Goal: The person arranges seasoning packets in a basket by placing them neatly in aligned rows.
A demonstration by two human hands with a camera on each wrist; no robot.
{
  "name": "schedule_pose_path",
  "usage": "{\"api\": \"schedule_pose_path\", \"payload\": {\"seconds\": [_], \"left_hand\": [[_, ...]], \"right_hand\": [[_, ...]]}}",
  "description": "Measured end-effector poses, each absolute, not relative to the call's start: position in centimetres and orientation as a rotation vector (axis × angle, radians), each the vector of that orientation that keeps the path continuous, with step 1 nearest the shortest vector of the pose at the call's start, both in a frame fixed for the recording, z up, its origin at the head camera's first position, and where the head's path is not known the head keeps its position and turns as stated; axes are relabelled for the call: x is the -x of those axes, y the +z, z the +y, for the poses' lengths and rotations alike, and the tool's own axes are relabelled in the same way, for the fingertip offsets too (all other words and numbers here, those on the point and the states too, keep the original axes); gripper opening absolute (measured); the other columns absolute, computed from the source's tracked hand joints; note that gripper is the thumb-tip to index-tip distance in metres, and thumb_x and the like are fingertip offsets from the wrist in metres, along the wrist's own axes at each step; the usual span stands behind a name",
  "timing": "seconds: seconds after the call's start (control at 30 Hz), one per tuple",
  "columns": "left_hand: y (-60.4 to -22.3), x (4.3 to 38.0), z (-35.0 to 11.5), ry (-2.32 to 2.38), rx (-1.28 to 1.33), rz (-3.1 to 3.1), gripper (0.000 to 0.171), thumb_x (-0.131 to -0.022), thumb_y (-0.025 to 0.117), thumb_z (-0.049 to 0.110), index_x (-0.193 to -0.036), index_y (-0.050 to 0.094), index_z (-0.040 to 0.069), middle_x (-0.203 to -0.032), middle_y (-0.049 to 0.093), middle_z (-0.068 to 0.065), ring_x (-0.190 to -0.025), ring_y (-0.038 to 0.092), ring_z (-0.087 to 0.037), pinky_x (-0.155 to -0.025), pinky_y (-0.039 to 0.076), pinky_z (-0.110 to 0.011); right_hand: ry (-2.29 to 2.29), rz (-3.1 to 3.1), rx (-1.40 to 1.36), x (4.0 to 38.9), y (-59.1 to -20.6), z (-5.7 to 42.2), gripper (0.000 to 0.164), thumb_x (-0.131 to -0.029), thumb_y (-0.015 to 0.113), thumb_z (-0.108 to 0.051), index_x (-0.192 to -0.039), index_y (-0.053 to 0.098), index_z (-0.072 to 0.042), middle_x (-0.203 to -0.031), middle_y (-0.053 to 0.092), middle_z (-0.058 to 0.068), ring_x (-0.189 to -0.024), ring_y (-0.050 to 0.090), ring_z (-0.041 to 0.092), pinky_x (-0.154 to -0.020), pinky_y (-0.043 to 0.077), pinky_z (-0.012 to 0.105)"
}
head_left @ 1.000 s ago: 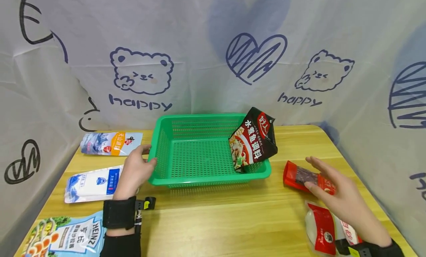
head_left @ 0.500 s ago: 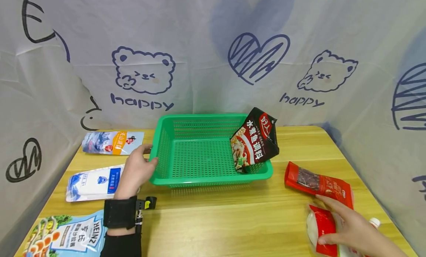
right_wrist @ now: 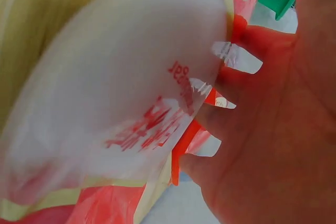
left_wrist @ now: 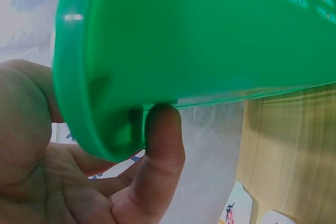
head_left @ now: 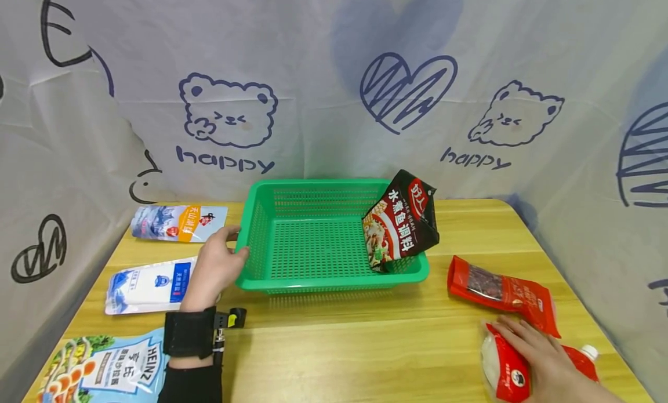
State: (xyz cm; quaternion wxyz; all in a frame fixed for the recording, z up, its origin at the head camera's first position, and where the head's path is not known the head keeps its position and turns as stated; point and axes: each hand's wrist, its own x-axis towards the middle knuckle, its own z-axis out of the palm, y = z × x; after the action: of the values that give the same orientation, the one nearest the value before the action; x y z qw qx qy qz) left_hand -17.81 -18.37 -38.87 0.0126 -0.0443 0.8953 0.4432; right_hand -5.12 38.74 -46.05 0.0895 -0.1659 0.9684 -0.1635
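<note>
My left hand pinches the left rim of a green plastic basket; the left wrist view shows a fingertip against its wall. A black seasoning pouch with red and white print leans upright in the basket's right end. At the lower right, my right hand lies over a clear bag of white sugar with a red label. In the right wrist view its fingers stretch across the bag's edge, the tips hidden behind the bag. The thumb tip is hidden too.
Right of the basket lies a red pouch with a clear window. A red pack with a white cap shows beyond the right hand. Along the left lie an orange-and-blue pouch, a white-and-blue pouch and a Heinz pouch.
My right hand has left the red pouch, moved toward the front edge and come down onto the bag of sugar. My left hand keeps its hold on the basket.
</note>
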Motion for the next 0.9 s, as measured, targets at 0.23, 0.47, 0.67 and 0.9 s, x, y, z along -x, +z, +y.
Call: {"api": "schedule_pose_path", "payload": {"seconds": [0.23,0.47,0.67,0.9], "left_hand": [[-38.8,17.8,-18.4,1.389,0.134,2.786,0.058,-0.105,0.055,0.012,-0.156,0.035,-0.007,-0.148,0.047,-0.032,-0.124,0.054,-0.045,-0.095,0.053,-0.054],[-38.7,17.8,-18.5,1.382,0.138,2.781,0.059,-0.105,0.056,0.012,-0.156,0.035,-0.007,-0.148,0.047,-0.032,-0.131,0.050,-0.047,-0.099,0.052,-0.056],[-38.8,17.8,-18.5,1.379,0.128,2.794,0.058,-0.105,0.056,0.012,-0.156,0.035,-0.008,-0.147,0.046,-0.033,-0.131,0.050,-0.048,-0.100,0.051,-0.057],[-38.7,17.8,-18.3,1.383,0.123,2.795,0.058,-0.105,0.055,0.011,-0.155,0.036,-0.009,-0.148,0.046,-0.033,-0.128,0.052,-0.047,-0.098,0.052,-0.057]], "right_hand": [[-0.527,2.838,0.478,5.2,-45.8,38.5,0.112,-0.066,0.095,-0.056,-0.155,0.043,-0.012,-0.148,0.044,0.022,-0.124,0.045,0.050,-0.081,0.053,0.070],[-0.508,2.841,0.444,5.2,-45.7,38.4,0.107,-0.067,0.094,-0.057,-0.153,0.047,-0.011,-0.144,0.046,0.022,-0.122,0.046,0.047,-0.080,0.054,0.064],[-0.501,2.746,0.256,5.4,-45.0,38.0,0.111,-0.068,0.092,-0.059,-0.157,0.044,-0.013,-0.149,0.042,0.024,-0.126,0.043,0.052,-0.080,0.058,0.065],[-0.403,2.710,0.096,5.9,-44.4,37.5,0.118,-0.061,0.094,-0.060,-0.158,0.044,-0.014,-0.150,0.044,0.023,-0.124,0.047,0.050,-0.081,0.061,0.057]]}}
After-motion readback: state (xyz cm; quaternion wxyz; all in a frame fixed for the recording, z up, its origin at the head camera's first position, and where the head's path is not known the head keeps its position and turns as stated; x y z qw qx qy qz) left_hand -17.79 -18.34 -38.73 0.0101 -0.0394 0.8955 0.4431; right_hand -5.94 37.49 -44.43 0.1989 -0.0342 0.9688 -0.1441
